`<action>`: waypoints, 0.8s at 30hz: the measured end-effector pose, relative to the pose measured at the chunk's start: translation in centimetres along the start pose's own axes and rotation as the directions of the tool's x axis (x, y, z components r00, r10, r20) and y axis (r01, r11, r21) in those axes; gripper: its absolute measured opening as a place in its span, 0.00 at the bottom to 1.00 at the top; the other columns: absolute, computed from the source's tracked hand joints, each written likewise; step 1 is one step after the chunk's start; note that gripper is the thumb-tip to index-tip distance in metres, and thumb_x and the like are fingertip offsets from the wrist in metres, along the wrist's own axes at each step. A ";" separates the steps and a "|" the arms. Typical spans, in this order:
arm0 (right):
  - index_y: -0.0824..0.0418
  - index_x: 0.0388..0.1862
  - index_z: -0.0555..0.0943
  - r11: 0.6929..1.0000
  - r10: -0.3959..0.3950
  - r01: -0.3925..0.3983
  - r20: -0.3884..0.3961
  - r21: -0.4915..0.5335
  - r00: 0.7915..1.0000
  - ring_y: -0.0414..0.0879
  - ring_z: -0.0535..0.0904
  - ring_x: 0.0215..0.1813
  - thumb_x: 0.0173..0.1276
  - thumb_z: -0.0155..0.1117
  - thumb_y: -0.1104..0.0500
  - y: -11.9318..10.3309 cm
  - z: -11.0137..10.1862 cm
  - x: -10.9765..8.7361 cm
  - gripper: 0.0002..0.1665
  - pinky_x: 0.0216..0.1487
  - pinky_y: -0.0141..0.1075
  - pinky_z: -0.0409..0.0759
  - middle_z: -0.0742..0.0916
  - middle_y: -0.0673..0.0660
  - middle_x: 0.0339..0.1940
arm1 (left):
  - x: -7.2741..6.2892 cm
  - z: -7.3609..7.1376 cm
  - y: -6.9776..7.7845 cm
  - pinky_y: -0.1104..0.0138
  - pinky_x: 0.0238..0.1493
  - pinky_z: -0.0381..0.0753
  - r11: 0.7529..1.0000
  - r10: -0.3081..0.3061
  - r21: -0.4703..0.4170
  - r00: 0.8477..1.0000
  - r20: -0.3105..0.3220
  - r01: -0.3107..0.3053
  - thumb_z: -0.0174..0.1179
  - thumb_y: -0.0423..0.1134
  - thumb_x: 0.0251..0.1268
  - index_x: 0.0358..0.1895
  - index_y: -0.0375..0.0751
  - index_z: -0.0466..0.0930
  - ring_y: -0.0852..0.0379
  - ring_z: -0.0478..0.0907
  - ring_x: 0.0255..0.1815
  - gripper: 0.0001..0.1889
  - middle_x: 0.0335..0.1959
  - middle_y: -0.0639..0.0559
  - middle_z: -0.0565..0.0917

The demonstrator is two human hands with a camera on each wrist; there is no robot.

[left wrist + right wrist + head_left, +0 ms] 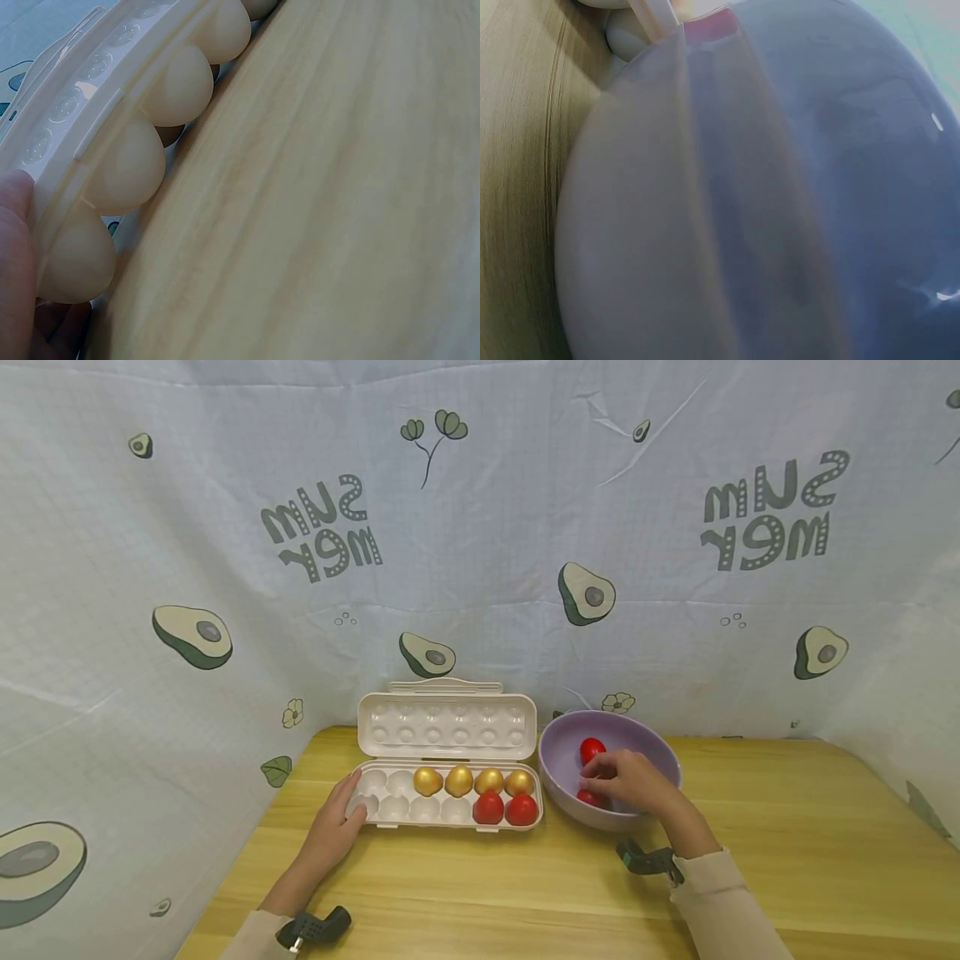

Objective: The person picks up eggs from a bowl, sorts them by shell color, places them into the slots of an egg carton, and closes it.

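Observation:
My left hand (334,823) grips the left end of a cream egg carton (378,822) with its lid raised. In the left wrist view the thumb (16,196) lies on the rim, with fingers beneath. Several gold eggs (459,781) fill the right part of the back row. Two red eggs (488,808) sit at the front row's right end. My right hand (628,778) reaches into a purple bowl (652,745), fingers bent downward. One red egg (592,750) lies just beyond them; another red egg (589,797) is partly hidden below. Whether the fingertips hold it, I cannot tell.
Both carton and bowl stand on a wooden table (480,885), side by side near its back edge. Behind them hangs a pale curtain (495,527) printed with avocados. The bowl's outer wall (645,225) fills most of the right wrist view.

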State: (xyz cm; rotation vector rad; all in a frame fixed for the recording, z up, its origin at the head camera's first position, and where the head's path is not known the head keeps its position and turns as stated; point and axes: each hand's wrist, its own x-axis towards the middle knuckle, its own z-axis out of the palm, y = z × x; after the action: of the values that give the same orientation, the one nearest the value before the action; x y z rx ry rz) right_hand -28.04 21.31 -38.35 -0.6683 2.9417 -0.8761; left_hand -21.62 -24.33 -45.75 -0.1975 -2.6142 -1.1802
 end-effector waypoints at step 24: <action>0.55 0.37 0.86 0.997 -0.077 0.077 0.016 -0.028 0.997 0.43 0.78 0.38 0.60 0.70 0.50 0.0 0.1 -0.2 0.12 0.45 0.43 0.80 0.86 0.46 0.34 | -0.1 0.0 0.0 0.43 0.70 0.54 1.000 0.007 -0.007 1.000 0.002 -0.007 0.48 0.33 0.68 0.74 0.31 0.53 0.33 0.54 0.72 0.32 0.72 0.32 0.58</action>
State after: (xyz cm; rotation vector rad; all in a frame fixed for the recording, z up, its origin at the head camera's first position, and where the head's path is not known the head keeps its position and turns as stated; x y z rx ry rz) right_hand -27.85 21.31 -38.47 -0.7911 2.9382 -0.8320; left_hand -21.55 -24.36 -45.79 -0.2087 -2.6091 -1.1884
